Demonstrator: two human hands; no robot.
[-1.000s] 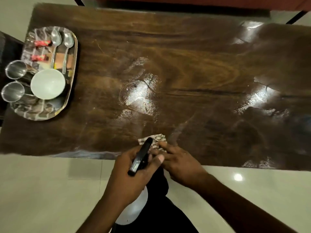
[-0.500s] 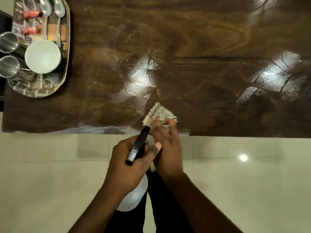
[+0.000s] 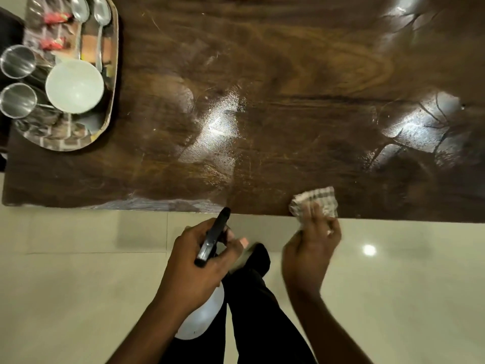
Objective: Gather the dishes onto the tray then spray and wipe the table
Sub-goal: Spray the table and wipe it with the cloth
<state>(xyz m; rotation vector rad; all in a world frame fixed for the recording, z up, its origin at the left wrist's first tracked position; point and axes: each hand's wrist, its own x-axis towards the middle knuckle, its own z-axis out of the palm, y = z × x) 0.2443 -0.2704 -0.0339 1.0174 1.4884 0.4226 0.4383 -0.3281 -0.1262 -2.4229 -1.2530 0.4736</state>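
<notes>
My left hand grips a spray bottle with a black head and white body, held just off the near edge of the dark wooden table, nozzle pointing at the table. My right hand holds a checked cloth bunched up at the table's near edge. At the far left a steel tray carries a white bowl, two steel cups, two spoons and red wrappers. Wet streaks shine on the table's middle.
A pale tiled floor lies below the table's near edge. My dark trouser legs stand between the hands. A dark object borders the tray on the far left. Light glares off the table at the right.
My right hand has slid the cloth to the right along the table's near edge, away from the bottle. The left hand keeps the bottle in about the same place.
</notes>
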